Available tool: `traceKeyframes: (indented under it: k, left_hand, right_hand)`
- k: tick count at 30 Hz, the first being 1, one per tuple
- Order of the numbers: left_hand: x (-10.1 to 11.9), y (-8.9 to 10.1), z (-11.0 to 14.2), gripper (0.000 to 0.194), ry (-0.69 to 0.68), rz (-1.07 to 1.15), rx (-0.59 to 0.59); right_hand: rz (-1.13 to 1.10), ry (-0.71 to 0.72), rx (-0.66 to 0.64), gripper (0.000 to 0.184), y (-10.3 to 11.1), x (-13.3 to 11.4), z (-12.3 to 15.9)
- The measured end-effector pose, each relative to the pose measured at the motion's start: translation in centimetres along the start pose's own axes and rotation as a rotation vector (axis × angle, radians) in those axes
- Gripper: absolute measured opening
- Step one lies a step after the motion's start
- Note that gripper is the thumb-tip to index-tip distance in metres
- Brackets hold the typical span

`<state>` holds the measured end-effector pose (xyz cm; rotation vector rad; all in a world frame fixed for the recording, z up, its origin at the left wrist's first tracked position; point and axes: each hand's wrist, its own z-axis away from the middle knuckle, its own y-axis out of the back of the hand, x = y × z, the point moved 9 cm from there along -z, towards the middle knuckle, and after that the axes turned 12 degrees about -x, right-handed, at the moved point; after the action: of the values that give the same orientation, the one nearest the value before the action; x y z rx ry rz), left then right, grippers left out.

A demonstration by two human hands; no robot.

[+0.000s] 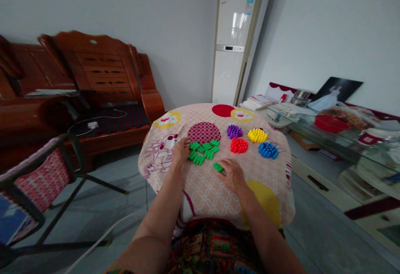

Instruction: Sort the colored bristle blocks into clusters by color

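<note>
A big brown wooden sofa (103, 70) is at 10 o'clock from the person. Right in front, at 12 o'clock, is a desk (209, 190) with a pink cloth over it.

The two hands are well apart. The left hand (180, 151) is by the left edge of the green pile (203, 151), and one cannot tell if it holds any. The right hand (233, 174) has bent fingers by a few green pieces (218, 167); one cannot tell if it pinches them.

The pile lies on the desk at 3 o'clock from the left hand, which is nearer, and at 10 o'clock from the right. Its bits are bright green, short and stick-like, and lie on their sides, pointing many ways. The few green pieces point roughly from 10 to 4 o'clock.

Up at 1 o'clock from the right hand sit a red bunch (239, 145), a yellow bunch (257, 135) and a blue bunch (268, 150), with a purple bunch (234, 131) at 12.
</note>
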<state>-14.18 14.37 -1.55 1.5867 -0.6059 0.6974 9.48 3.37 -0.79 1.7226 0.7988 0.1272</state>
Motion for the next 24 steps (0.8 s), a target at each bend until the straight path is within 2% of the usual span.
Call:
traceKeyframes:
  k: [4, 7, 19, 24]
  left_hand:
    - [1.4, -0.8, 0.0, 0.04, -0.02, -0.168, -0.088]
    - [1.8, -1.4, 0.1, 0.035, -0.02, -0.194, -0.145]
    - [2.3, -1.6, -0.3, 0.032, -0.028, -0.23, -0.144]
    - [1.9, -1.2, -0.5, 0.024, -0.001, -0.132, -0.088]
  right_hand:
    - [-0.032, 0.0, 0.003, 0.032, 0.0, 0.3, -0.1]
    - [-0.052, 0.0, 0.021, 0.031, 0.0, 0.6, 0.0]
    - [-0.137, -0.086, 0.127, 0.031, 0.2, 2.3, 0.1]
    - [-0.156, -0.042, 0.15, 0.025, 0.6, 1.8, 0.3]
